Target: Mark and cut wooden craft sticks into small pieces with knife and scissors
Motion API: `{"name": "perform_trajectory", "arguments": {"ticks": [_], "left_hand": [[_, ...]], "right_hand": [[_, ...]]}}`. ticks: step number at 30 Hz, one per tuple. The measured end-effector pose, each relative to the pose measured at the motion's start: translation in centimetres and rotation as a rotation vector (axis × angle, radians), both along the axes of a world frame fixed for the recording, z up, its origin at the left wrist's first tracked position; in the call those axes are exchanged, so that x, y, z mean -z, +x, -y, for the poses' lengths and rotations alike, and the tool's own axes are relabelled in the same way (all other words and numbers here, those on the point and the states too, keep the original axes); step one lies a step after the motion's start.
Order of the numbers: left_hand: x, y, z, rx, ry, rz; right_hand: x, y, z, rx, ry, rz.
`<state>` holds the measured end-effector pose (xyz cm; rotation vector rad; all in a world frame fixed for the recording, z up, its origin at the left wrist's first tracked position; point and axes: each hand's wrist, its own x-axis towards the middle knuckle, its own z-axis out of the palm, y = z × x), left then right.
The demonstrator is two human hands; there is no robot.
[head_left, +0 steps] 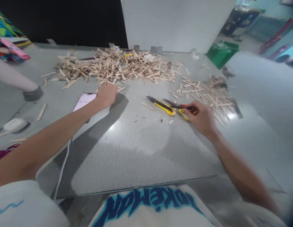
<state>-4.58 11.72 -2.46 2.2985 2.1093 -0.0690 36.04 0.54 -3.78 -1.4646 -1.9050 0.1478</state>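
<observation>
My right hand is closed around the red and yellow handles of a pair of scissors, whose dark blades point left just over the table. Right beside the blades lies a yellow box cutter with a dark blade section. Over on the left, my left hand is closed with its knuckles up, at the near edge of a heap of wooden sticks. Its fingertips are hidden, so what they pinch does not show. A loose stick rests left of the box cutter.
A phone lies under my left forearm, near a white cable. More cut sticks spread out at the right. A white mouse and another person's sleeve are at the left. A green bin stands beyond the table.
</observation>
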Motion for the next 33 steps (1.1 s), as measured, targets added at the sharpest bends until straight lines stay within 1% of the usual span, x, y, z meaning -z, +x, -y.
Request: {"name": "perform_trajectory", "arguments": {"ticks": [3,5,8,12,13,14,15,16,18,20,24,26,27,29,30,31,33], "left_hand": [[-0.6,0.7,1.8,0.014,-0.016,-0.015],[-1.0,1.6,4.0,0.057,-0.020,-0.005],[-1.2,3.5,9.0,0.195,-0.083,0.050],[-0.4,5.7,16.4,0.436,-0.243,0.128],[-0.1,6.1,17.7,0.499,-0.260,0.107],[0.1,6.4,18.6,0.528,-0.274,0.054],[0.2,6.5,19.1,0.540,-0.287,0.006],[0.2,6.6,19.0,0.536,-0.289,-0.026],[0.1,6.2,17.5,0.480,-0.264,-0.067],[-0.2,5.2,14.6,0.389,-0.221,-0.101],[-0.8,2.3,7.5,0.169,-0.146,-0.160],[-1.1,0.8,4.6,0.084,-0.122,-0.161],[-1.3,0.1,3.5,0.051,-0.109,-0.157],[-1.5,-0.7,2.1,0.009,-0.087,-0.148],[-1.7,-0.9,1.8,-0.004,-0.075,-0.142],[-1.8,-1.0,1.8,-0.010,-0.060,-0.132],[-2.0,-0.4,2.7,0.006,-0.035,-0.099]], "right_hand": [[-0.1,-0.1,0.1,-0.006,-0.001,0.005],[-0.2,-0.2,0.1,-0.005,-0.003,0.010],[-0.2,-0.2,0.1,0.001,-0.004,0.014],[-0.2,-0.2,0.1,-0.007,0.003,0.005],[-0.2,-0.2,0.1,-0.007,0.006,0.001],[-0.3,-0.2,0.2,-0.005,0.008,-0.002],[-0.3,-0.2,0.2,-0.001,0.010,-0.004],[-0.4,-0.3,0.2,0.002,0.012,-0.004],[-0.5,-0.3,0.3,0.000,0.012,0.002],[-0.5,-0.4,0.3,-0.003,0.011,0.009],[-0.5,-0.3,0.3,0.003,0.007,0.005],[-0.4,-0.3,0.3,0.001,0.008,0.008],[-0.4,-0.2,0.3,-0.001,0.007,0.011],[-0.3,-0.2,0.3,0.000,0.008,0.015],[-0.3,-0.2,0.3,0.004,0.009,0.015],[-0.3,-0.2,0.3,0.009,0.011,0.014],[-0.2,-0.2,0.2,0.019,0.010,0.007]]}}
